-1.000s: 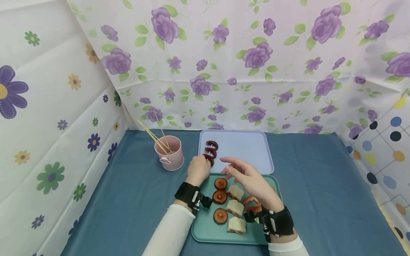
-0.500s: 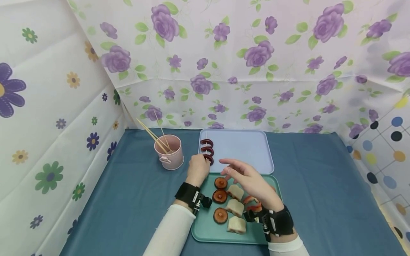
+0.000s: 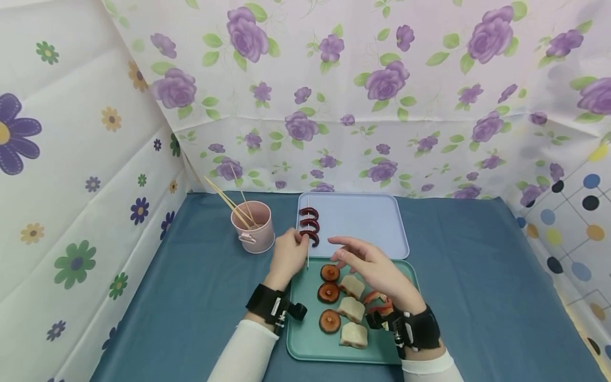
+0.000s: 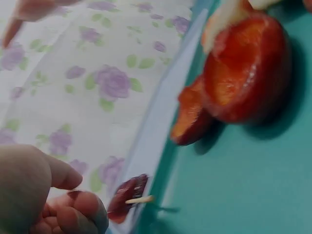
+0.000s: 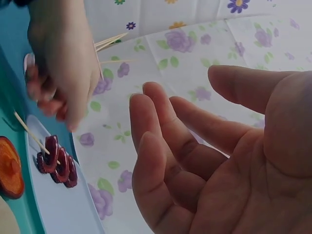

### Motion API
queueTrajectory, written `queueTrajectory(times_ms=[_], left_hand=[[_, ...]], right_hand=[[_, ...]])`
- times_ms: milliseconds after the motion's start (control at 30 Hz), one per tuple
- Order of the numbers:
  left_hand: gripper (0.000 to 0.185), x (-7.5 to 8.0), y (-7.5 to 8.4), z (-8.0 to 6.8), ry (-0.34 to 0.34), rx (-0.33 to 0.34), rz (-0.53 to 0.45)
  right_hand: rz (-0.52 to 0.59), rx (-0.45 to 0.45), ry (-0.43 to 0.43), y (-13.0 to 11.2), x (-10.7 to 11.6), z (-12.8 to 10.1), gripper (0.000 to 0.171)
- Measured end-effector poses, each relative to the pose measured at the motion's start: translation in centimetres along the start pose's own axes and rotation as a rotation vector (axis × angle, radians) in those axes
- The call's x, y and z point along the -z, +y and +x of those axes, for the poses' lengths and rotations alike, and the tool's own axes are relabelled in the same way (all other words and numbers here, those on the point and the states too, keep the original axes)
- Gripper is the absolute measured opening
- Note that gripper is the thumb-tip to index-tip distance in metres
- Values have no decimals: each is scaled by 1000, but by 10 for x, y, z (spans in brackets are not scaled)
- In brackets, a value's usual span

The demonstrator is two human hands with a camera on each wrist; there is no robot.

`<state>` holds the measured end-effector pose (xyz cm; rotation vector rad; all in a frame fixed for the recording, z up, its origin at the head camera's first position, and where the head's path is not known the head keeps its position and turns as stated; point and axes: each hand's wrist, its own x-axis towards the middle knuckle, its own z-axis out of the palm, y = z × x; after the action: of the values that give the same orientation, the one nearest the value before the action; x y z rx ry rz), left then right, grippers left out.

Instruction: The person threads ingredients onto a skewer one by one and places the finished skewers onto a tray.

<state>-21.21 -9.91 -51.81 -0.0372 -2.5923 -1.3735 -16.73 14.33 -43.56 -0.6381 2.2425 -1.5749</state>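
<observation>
Lengthwise, the skewer (image 3: 309, 222) lay along the blue tray's (image 3: 358, 223) left edge, its bare tip (image 3: 307, 261) reaching past the near edge over the green tray's (image 3: 305, 345) far left corner. The left hand (image 3: 288, 254), fingers loosely curled and holding nothing, hung just beside it. The right hand (image 3: 372, 265), relaxed and likewise unloaded, hovered over the green tray's far edge. Mushrooms (image 3: 329, 321) lined that tray's left side; a pail (image 3: 256, 240) stood off the blue tray's left edge.
</observation>
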Motion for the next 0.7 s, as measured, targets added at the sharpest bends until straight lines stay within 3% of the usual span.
queueTrajectory(times_ms=[133,167,233,367,467,567,700], left_hand=[[29,23,0,-8,-37,-15,-110],[28,32,10,-11,-59,17,-117],[30,45,11,-15,-73,14,-145],[35,67,8,-19,-40,-22,-205],[38,80,2,-20,52,-92,-239],[41,91,-5,-19,189,-138,-291],[44,101,-14,-11,397,-133,-299]], right_hand=[[-23,7,-13,-1,4,-2,45],[-41,9,-20,-1,5,-2,45],[-76,4,-37,-3,8,-1,45],[-157,-25,-87,-11,15,4,46],[-208,-50,-136,-20,19,13,46],[-277,-56,-179,-27,21,29,46],[-314,-38,-214,-33,18,64,45]])
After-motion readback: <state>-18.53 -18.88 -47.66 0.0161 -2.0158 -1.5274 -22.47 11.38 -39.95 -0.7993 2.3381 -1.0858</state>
